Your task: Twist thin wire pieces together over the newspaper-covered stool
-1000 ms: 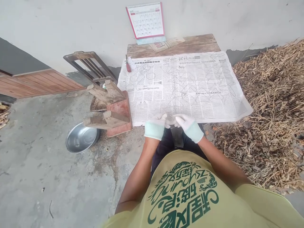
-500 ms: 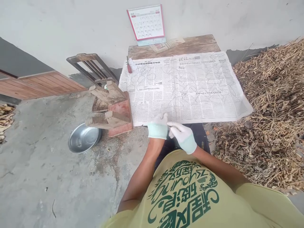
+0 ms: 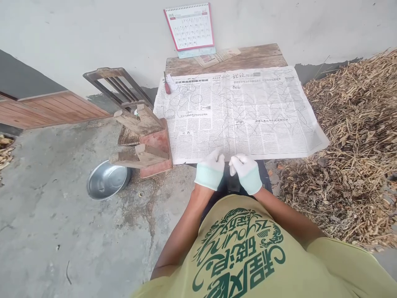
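Note:
My left hand (image 3: 211, 167), in a white glove with a mint cuff, is at the newspaper's near edge. Its fingers are pressed together. Gloved the same way, my right hand (image 3: 244, 170) is a little to the right, fingers curled in a pinch. A narrow gap separates the two hands. Anything between the fingertips is too small to make out. Under and beyond them a newspaper (image 3: 198, 145) covers much of the wooden table (image 3: 257, 56). Thin dark looped strands, like wire or thread, lie scattered over the print. A red-handled screwdriver (image 3: 167, 87) rests at the paper's far left.
A desk calendar (image 3: 192, 29) stands at the table's back by the wall. Left of the table are a wooden chair (image 3: 105, 74), an overturned stool (image 3: 155, 140) and a metal basin (image 3: 108, 181) on the concrete. Dry plant stalks (image 3: 356, 165) are heaped on the right.
My hands were almost touching at the fingertips and have moved apart. The right hand has shifted right and its fingers are more curled. The view has shifted slightly.

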Demonstrator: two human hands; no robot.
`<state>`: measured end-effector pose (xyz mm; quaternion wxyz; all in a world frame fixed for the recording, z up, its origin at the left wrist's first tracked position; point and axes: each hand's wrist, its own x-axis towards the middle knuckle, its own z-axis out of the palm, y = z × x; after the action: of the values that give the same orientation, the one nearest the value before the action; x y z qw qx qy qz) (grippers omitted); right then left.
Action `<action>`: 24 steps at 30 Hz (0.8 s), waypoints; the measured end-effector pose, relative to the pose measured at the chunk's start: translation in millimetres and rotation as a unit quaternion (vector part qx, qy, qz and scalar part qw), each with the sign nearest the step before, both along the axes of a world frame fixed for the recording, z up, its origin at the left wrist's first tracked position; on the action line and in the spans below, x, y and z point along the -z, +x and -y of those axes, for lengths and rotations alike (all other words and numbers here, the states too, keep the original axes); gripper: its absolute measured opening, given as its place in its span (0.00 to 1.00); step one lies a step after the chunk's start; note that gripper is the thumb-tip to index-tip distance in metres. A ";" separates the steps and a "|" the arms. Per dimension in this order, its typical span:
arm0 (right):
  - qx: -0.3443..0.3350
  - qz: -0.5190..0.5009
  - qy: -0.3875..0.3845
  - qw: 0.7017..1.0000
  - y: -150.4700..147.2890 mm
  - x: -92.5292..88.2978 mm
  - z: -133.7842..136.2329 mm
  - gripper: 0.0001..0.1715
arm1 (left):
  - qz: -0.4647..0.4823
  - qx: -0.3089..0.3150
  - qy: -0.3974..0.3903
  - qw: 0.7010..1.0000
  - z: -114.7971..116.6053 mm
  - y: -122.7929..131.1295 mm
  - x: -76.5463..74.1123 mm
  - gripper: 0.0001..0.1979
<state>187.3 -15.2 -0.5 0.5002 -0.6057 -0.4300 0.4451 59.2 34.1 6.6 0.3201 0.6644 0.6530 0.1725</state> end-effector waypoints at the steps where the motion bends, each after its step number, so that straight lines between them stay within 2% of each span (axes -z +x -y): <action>1: -0.003 -0.009 -0.007 1.000 1.6 -0.5 -1.2 0.18 | -0.002 0.004 0.007 1.000 0.7 0.4 0.3 0.20; 7: -0.036 -0.056 -0.025 0.997 8.2 4.2 -6.3 0.16 | -0.018 0.039 0.010 0.999 1.1 1.4 1.5 0.16; 12: -0.072 -0.078 -0.032 0.994 10.3 7.9 -6.0 0.15 | -0.063 0.133 -0.027 0.989 -1.9 0.9 -0.7 0.16; 15: -0.102 -0.095 -0.041 0.989 14.7 7.9 -7.6 0.17 | -0.081 0.155 -0.028 0.984 -2.2 0.4 -1.3 0.16; 19: -0.140 -0.013 -0.062 0.988 30.4 8.8 -16.4 0.12 | -0.107 0.176 -0.025 0.978 -0.6 -0.7 -3.7 0.16; 22: -0.137 0.086 -0.021 0.987 43.2 9.8 -24.5 0.10 | -0.094 0.187 -0.034 0.977 0.0 -1.6 -6.0 0.16; 24: -0.143 0.108 0.015 0.984 47.9 10.2 -27.8 0.12 | -0.078 0.190 -0.031 0.978 0.0 -2.4 -7.3 0.16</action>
<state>235.1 12.7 -10.7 0.3915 -0.5747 -0.5700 0.4377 56.7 34.2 13.9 0.3157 0.7774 0.5428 0.0360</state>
